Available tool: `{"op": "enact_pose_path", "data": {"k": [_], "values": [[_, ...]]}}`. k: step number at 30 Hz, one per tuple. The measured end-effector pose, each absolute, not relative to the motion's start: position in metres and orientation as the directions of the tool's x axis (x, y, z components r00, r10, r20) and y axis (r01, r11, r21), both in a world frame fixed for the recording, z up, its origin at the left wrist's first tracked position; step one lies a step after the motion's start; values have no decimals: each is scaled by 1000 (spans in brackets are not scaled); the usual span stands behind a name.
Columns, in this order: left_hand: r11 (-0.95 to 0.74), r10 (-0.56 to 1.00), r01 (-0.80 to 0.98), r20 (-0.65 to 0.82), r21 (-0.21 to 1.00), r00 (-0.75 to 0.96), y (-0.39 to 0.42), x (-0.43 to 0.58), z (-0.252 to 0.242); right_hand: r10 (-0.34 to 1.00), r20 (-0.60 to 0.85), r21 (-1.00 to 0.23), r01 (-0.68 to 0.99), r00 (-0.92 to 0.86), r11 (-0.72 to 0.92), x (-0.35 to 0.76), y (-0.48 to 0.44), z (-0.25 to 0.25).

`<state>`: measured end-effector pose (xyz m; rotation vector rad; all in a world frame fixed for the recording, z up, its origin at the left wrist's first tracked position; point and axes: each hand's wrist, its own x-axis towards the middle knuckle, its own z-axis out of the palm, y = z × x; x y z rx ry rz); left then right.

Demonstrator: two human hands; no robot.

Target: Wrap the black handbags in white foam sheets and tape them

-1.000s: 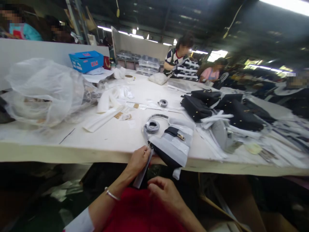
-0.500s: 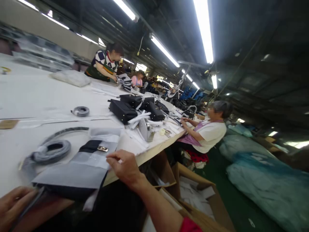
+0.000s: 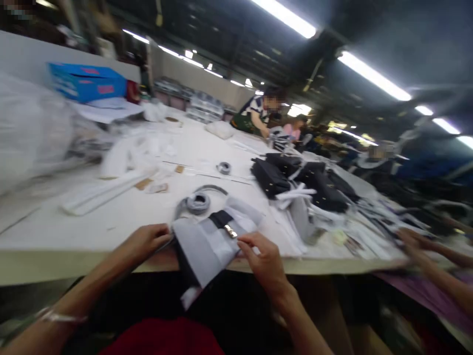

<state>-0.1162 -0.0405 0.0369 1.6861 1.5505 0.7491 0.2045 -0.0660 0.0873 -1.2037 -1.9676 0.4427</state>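
A black handbag (image 3: 181, 259) lies tilted over the table's front edge, its front covered by a pale grey wrapping sheet (image 3: 197, 246). A gold clasp (image 3: 231, 231) and a dark flap strap show through a gap in the sheet. My right hand (image 3: 262, 254) is closed in a pinch at the bag's right edge, just below the clasp. At the bag's left side, my left hand (image 3: 153, 237) has its fingers pressed together; what they hold is blurred. Behind the bag lies a wrapped, coiled strap (image 3: 198, 202), with a curved wrapped handle (image 3: 210, 188) beyond it.
Several black bags (image 3: 269, 177) and white paper rolls (image 3: 295, 195) stand to the right. Another strap coil (image 3: 223, 168) lies farther back. At left are clear plastic (image 3: 33, 133), white sheets and a blue box (image 3: 86, 81). A co-worker's hands (image 3: 414, 241) work at right; others stand behind.
My view has swung left, bringing the blue box and plastic into sight. My left hand has come up beside the bag; my right hand stays at its right edge.
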Motion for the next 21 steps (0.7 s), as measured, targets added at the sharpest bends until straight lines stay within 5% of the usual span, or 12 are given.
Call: {"op": "enact_pose_path", "data": {"k": [4,9,15,21], "values": [[-16,998,605,-19,796,53,-45,-127,31,703,465,-500,496,-538,710,169,-43,102],[50,999,566,-41,823,-28,-48,-122,23,492,286,-257,429,-822,866,100,-30,105],[84,996,499,-69,863,-49,-46,-127,16,415,40,25,416,-909,909,47,-12,91],[98,992,389,-122,916,38,-50,-132,17,393,16,60,393,-919,917,38,1,79]]}}
